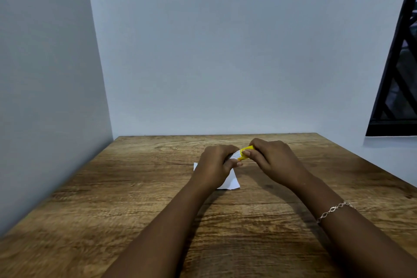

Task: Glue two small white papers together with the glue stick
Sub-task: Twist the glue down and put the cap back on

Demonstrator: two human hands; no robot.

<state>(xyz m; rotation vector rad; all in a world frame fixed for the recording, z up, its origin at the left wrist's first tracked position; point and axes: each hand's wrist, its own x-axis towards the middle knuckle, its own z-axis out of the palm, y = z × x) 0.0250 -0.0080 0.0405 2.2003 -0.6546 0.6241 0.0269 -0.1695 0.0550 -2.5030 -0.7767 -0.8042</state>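
we look down from head height at a wooden table (135, 198) set into the corner of pale grey walls, and both bare forearms reach forward to meet near its far middle. the left hand (216, 165) is curled around the body of the glue stick (242, 153), fingers wrapped tight, while the right hand (273, 158) pinches the yellow end of the same stick between thumb and fingertips, so both hands are clamped on it, one at each end. the stick is small, with a white printed label at its middle and bright yellow at the right end; we take that yellow part to be the cap, though the fingers cover too much for us to be sure. it is held in the air just above the white paper (231, 181), which lies flat on the table beneath the left hand; we can only make out one sheet's edges, and a second may lie under the hand. a thin silver bracelet (334, 211) sits on the right forearm. what could go wrong from here: a sharp tug on a stiff cap could jerk the hands apart and knock or crease the loose, light paper below, and with nothing pinning the paper down, it could slide away or drag once the tacky glue touches it.
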